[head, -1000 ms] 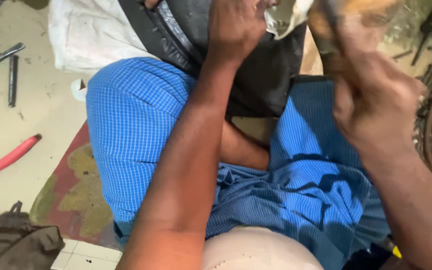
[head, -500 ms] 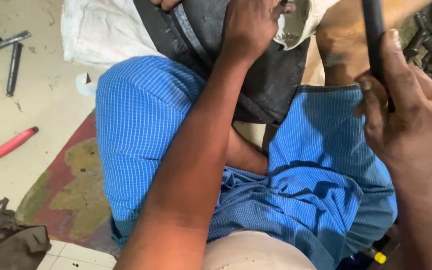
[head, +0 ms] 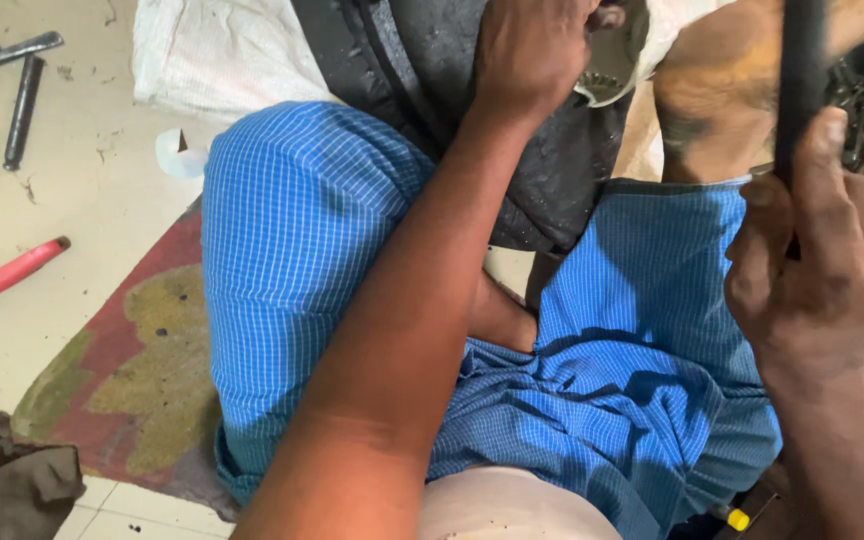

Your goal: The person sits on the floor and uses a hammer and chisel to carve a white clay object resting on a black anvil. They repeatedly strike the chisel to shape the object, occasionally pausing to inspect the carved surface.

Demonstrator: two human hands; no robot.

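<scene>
across the lap, over blue checked cloth (head: 302, 250), the left hand (head: 532, 50) presses on a black rubber tyre piece (head: 542, 190) lying between the knees, fingers curled tight on its top edge. at the right edge, the right hand (head: 822, 270) has its fingers clamped round a dark upright rod (head: 800, 60). a red hose (head: 2, 280) lies on the floor.

Black rubber tyre (head: 512, 150) across lap; dark rod (head: 800, 70) upright
</scene>
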